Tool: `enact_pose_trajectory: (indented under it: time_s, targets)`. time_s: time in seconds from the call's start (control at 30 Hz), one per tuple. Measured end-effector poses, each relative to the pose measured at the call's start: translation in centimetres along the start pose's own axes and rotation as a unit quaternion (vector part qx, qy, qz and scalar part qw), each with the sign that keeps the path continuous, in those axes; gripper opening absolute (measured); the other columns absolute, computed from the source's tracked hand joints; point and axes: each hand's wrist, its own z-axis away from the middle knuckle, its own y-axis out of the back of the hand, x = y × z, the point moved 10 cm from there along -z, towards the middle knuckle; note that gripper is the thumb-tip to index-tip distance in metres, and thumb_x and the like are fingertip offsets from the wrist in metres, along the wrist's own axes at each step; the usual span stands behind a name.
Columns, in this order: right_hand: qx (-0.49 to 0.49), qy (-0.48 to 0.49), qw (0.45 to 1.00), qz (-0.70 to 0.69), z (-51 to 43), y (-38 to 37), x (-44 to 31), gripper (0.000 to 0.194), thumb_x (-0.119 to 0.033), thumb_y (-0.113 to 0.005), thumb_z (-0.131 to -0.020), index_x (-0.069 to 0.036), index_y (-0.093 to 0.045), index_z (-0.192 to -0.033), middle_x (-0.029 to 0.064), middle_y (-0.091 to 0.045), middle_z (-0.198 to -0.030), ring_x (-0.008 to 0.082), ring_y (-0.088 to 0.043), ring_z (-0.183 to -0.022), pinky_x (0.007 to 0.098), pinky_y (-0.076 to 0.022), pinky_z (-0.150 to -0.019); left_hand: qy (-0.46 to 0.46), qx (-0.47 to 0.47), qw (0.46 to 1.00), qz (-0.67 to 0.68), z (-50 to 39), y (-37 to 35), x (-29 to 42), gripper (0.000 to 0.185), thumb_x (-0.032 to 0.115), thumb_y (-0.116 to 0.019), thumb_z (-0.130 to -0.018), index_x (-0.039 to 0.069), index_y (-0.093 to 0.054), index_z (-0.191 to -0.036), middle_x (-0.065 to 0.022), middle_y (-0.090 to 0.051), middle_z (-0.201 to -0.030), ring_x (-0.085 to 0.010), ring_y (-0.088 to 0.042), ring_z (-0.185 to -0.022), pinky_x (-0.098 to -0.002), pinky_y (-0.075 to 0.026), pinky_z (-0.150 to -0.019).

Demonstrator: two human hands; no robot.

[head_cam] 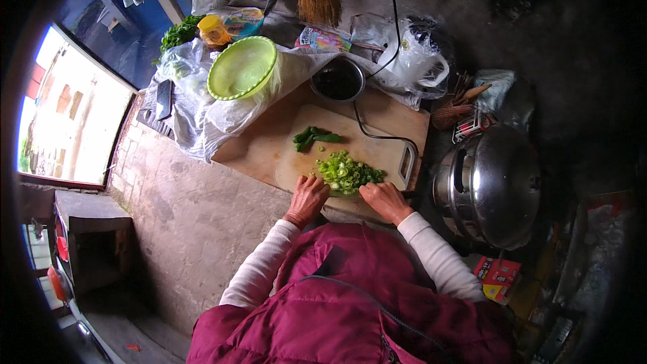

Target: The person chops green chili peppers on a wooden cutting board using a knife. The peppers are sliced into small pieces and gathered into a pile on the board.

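Chopped green peppers [346, 172] lie heaped near the front edge of a pale cutting board [298, 167]. Several whole green peppers [314, 137] rest farther back on the same board. My left hand [307, 198], fingers curled, is at the left front of the heap; what it grips is hidden. My right hand [387, 200] is closed at the right front of the heap. A dark handle [411, 194], apparently a knife's, sticks out to its right. The blade is mostly hidden, with only a thin edge faintly showing between my hands.
Behind the board stand a metal bowl [338, 79] with dark contents and a green plastic basket [242, 68]. A black cable [371, 136] crosses the board. A large lidded metal pot [498, 187] is at the right. A phone [164, 99] lies on the cloth at the left.
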Motion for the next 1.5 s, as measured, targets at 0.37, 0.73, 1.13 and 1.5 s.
enact_pose_trajectory:
  time_s: [0.37,0.73,1.13,1.5]
  targets:
    - [0.015,-0.077,0.995,-0.058,0.0,2.6,4.2,0.033,-0.031,-0.081,-0.073,-0.006,-0.059,-0.076,0.0105,-0.064,-0.075,0.0283,-0.067,-0.077,0.04,-0.0519,-0.065,-0.014,0.123,0.992,0.023,-0.1,0.0,0.9,0.007,0.017,-0.058,-0.079,0.012,-0.057,-0.083,-0.0064,-0.051,-0.085,-0.0247,-0.053,-0.085,-0.038,-0.041,-0.074]
    - [0.02,-0.037,0.996,-0.075,-0.6,0.1,5.5,0.031,-0.026,-0.083,-0.069,-0.009,-0.058,-0.072,0.0102,-0.064,-0.073,0.0289,-0.067,-0.074,0.0415,-0.052,-0.063,0.043,0.076,0.996,0.005,-0.5,-1.3,0.6,0.012,0.017,-0.058,-0.077,0.011,-0.058,-0.088,-0.0075,-0.051,-0.088,-0.0257,-0.054,-0.087,-0.0369,-0.047,-0.074]
    - [0.02,-0.032,0.995,-0.097,-0.8,-3.7,7.6,0.031,-0.025,-0.082,-0.067,-0.012,-0.055,-0.073,0.0062,-0.064,-0.071,0.0281,-0.067,-0.071,0.0416,-0.0509,-0.06,0.028,0.106,0.993,-0.04,-1.1,-2.1,1.5,0.017,0.018,-0.058,-0.076,0.013,-0.06,-0.092,-0.0051,-0.052,-0.092,-0.0226,-0.055,-0.088,-0.0342,-0.048,-0.072]
    - [0.048,-0.047,0.994,-0.085,-0.4,-3.9,7.7,0.028,-0.023,-0.081,-0.067,-0.012,-0.056,-0.072,0.0065,-0.063,-0.07,0.0289,-0.066,-0.071,0.0427,-0.0514,-0.06,0.011,0.066,0.996,-0.055,-0.6,-4.2,1.6,0.03,0.021,-0.056,-0.08,0.015,-0.061,-0.109,-0.005,-0.053,-0.105,-0.0233,-0.053,-0.1,-0.0349,-0.047,-0.077]
